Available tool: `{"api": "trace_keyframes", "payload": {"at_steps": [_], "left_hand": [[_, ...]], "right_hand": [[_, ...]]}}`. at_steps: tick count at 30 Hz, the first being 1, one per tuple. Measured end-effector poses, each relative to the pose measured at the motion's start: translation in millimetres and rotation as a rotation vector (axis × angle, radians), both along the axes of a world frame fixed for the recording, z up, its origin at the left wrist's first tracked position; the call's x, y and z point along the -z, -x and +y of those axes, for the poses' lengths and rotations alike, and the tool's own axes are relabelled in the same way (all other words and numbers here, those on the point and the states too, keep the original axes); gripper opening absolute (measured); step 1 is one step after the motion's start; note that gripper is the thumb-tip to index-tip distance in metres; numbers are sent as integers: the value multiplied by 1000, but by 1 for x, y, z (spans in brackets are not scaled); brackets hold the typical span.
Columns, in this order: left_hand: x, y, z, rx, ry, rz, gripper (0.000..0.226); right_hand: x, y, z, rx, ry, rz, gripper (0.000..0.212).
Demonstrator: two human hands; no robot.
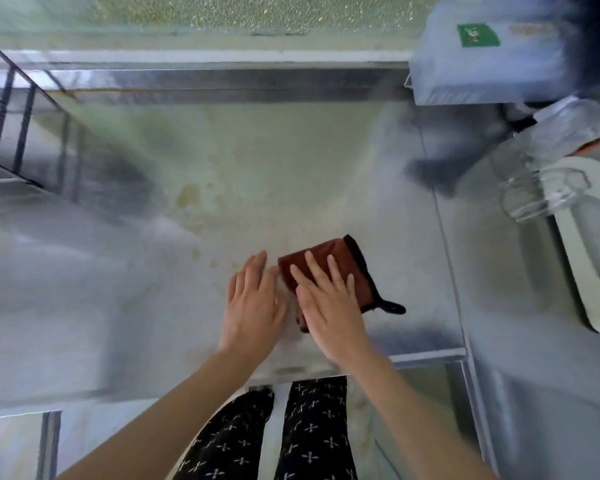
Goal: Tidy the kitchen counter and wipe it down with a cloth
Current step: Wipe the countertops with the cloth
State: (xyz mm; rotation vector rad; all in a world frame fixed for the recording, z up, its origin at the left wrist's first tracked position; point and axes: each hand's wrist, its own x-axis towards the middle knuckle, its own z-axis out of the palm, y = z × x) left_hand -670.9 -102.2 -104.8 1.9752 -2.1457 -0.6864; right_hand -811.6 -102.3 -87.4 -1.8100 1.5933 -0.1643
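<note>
Right hand [328, 308] flat, fingers spread, pressing cloth [321, 259]; left hand [253, 304] flat on counter [118, 271], gripping nothing.

Bare forearms, no sleeves, black trousers [312, 427] with white cross print

Both bare forearms reach forward from the bottom of the view, converging toward the middle. The left hand [253, 303] lies palm down, fingers straight and close together, pointing away from the body, flat on the counter [125, 306]. The right hand [326, 306] sits just beside it, also palm down, fingers slightly spread and angled toward the left, pressing flat on the cloth [357, 268]. Neither hand curls into a grip; both are flat and open. The thumbs nearly meet between them.
</note>
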Motion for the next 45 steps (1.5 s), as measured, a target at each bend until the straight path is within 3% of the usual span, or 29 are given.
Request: {"api": "trace_keyframes", "payload": {"at_steps": [2,4,6,12,16,20,22,28,30,36,38,42,45], "left_hand": [[-7,12,-2,-34,78,-20,40],[-11,34,-7,-22,129,-32,37],[-12,63,-16,38,136,-73,39],[10,124,-19,11,-111,-202,69],[24,90,-38,170,35,-254,67],[21,34,-78,-155,-30,-229,63],[20,35,-71,-201,-33,-241,63],[17,98,30,145,28,-253,60],[17,96,40,171,11,-249,55],[21,21,20,-352,-31,-302,52],[20,21,30,-415,-29,-323,53],[19,64,79,-226,-23,-320,52],[20,46,74,-144,-18,-309,51]], "right_hand": [[-4,22,-3,153,117,-121,52],[6,61,-16,337,279,60,51],[16,100,-32,401,301,280,49],[39,121,-40,-51,239,465,53],[46,125,-39,-68,241,434,51],[49,124,-37,-69,264,441,50],[50,123,-38,-66,258,441,51],[50,124,-38,-91,254,444,53],[47,124,-39,-97,242,449,54],[26,84,-55,-19,244,352,51],[25,57,-68,-84,282,293,51],[38,27,-91,-225,275,325,55],[46,23,-94,-251,284,362,57]]}}
